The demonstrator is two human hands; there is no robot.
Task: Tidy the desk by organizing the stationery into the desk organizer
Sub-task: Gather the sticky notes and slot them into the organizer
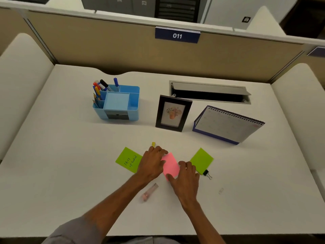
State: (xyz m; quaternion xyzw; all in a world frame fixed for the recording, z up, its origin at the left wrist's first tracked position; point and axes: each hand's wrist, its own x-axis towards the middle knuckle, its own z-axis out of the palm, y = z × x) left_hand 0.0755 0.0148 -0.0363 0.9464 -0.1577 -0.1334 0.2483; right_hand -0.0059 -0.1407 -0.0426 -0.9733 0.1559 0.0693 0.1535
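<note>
A blue desk organizer (133, 98) stands at the back left of the desk, with several pens and pencils (98, 90) upright in its left compartments. Near the front centre lies a pink sticky note (170, 165). My left hand (152, 162) rests on its left edge and my right hand (186, 175) pinches its lower right corner. A green note with writing (127, 160) lies to the left, a blank green note (202, 160) to the right. A yellow object's tip (153, 144) shows past my left fingers. A pink highlighter (149, 192) lies below my left wrist.
A black binder clip (207, 174) sits by the right green note, a paper clip (221, 190) further right. A black photo frame (173, 113) and a spiral desk calendar (226, 125) stand mid-desk. An open cable tray (209, 93) lies behind them. Partition walls enclose the desk.
</note>
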